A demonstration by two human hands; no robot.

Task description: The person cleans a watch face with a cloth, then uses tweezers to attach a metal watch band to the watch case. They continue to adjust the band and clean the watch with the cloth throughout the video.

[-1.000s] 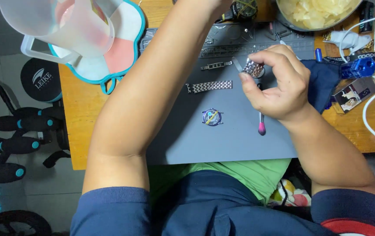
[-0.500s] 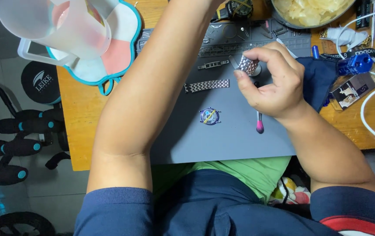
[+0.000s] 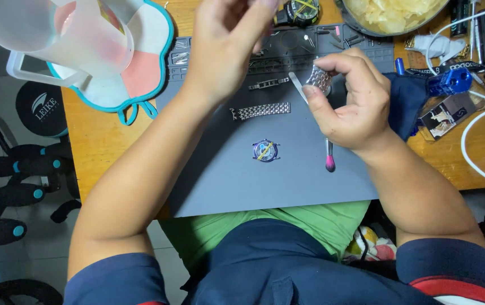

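Head view, looking straight down on a grey work mat (image 3: 225,175) laid over a wooden table (image 3: 98,147). Right hand (image 3: 350,104) is closed in a grasp: thumb and fingers pinch a short piece of metal watch bracelet (image 3: 319,79) above the upper right part of the mat, and a thin silver tool (image 3: 298,86) projects from the same grip, slanting up and to the left. A slim stick with a pink tip (image 3: 329,158) shows below this hand; whether the hand holds it or it lies on the mat cannot be told.

Left hand (image 3: 225,39) is raised over the top edge of the mat, fingers curled loosely inward. Its fingertips run out of the top of the frame, so whether anything is held there cannot be told.

On the mat, between the two forearms, lies a watch case with a blue dial (image 3: 265,150). Above it lies a longer loose bracelet strip (image 3: 260,110), flat and roughly level, and above that a smaller clasp piece (image 3: 268,84). All three lie apart from one another and from both hands.

Off the mat: a translucent plastic jug (image 3: 56,34) at the upper left, a bowl of pale chips (image 3: 392,14) at the upper right, and a blue cloth (image 3: 406,101) just beside the right hand.
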